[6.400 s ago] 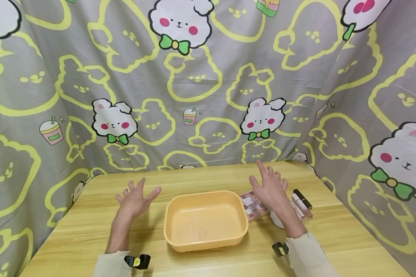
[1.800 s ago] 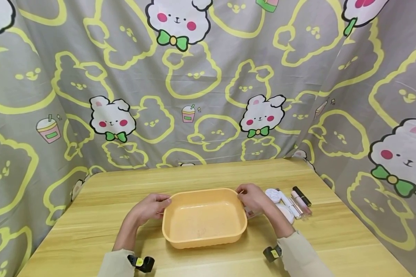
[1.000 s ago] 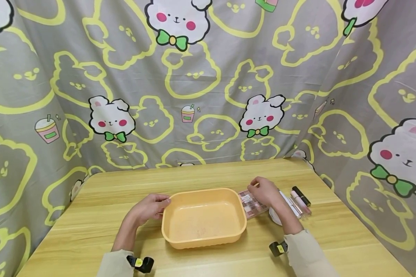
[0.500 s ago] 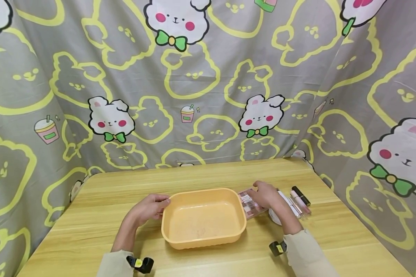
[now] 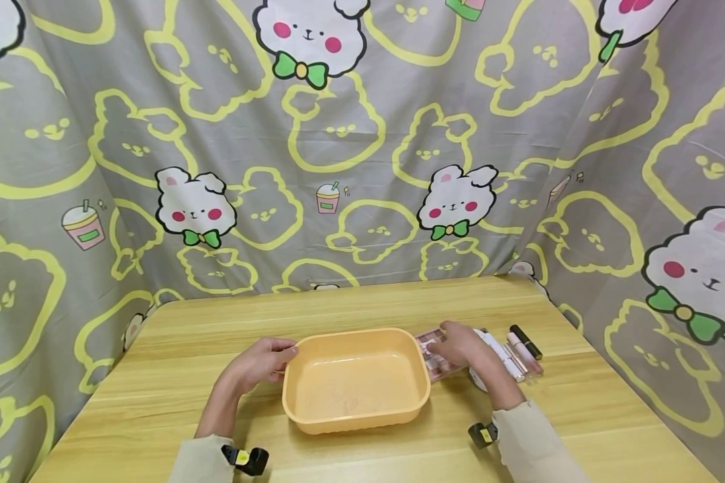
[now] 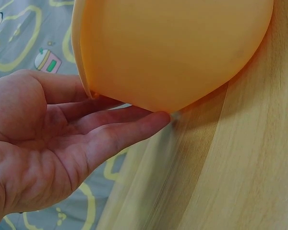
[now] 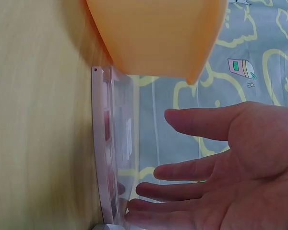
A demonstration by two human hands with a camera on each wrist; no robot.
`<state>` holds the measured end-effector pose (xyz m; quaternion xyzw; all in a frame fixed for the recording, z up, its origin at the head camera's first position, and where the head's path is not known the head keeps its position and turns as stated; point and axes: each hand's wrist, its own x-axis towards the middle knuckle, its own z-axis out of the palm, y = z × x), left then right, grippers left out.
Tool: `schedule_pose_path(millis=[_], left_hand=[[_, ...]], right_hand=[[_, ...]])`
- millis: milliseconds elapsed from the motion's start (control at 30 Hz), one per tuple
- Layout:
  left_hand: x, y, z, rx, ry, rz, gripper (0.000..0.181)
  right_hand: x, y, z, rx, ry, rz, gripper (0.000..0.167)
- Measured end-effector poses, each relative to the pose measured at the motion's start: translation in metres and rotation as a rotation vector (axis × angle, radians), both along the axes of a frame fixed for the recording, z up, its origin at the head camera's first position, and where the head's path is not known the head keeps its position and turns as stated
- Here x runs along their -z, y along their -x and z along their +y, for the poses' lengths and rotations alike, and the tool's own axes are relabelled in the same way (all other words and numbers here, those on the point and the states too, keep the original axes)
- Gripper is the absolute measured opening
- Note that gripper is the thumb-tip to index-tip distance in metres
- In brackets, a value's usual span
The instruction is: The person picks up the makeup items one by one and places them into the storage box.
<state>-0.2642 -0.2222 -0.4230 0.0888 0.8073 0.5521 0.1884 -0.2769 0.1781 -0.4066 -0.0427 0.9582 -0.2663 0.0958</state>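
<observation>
A yellow-orange plastic basin [image 5: 356, 386] stands on the table. My left hand [image 5: 256, 364] grips its left back corner, thumb on the rim and fingers against the outside wall, as the left wrist view shows at the basin [image 6: 173, 48]. To the basin's right lies an eyeshadow palette [image 5: 436, 362] with a clear lid. Over this palette [image 7: 105, 143] hovers my right hand [image 5: 462, 345], its fingers extended and apart, holding nothing. In the right wrist view the lower fingertips of the right hand [image 7: 206, 177] come close to the lid; whether they touch it, I cannot tell.
Right of the right hand, white round items [image 5: 479, 379], a white tube [image 5: 500, 352], slim sticks and a pink tube [image 5: 521, 345] lie together. Beside them is a black tube [image 5: 525, 341]. A patterned curtain [image 5: 368, 154] hangs behind the wooden table [image 5: 175, 355].
Both hands came down from above the table to the basin's rim. My right hand then left the rim and moved right, over the palette; the left hand stays on the basin.
</observation>
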Motion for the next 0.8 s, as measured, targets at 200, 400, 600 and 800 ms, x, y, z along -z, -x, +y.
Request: schedule_pose_path(millis=[200, 400, 600, 800], left_hand=[[0.001, 0.001, -0.001, 0.003, -0.004, 0.002, 0.04], [0.002, 0.001, -0.001, -0.004, 0.012, 0.0, 0.039], [0.0, 0.0, 0.0, -0.006, 0.007, 0.003, 0.04], [-0.001, -0.001, 0.0, -0.007, 0.008, 0.01, 0.039]], right_hand=[[0.003, -0.001, -0.007, -0.01, -0.03, 0.026, 0.069], [0.009, -0.002, -0.01, -0.004, -0.045, 0.05, 0.071], [0.012, -0.003, -0.013, -0.008, -0.071, 0.055, 0.075], [0.013, -0.003, -0.016, -0.005, -0.119, 0.03, 0.082]])
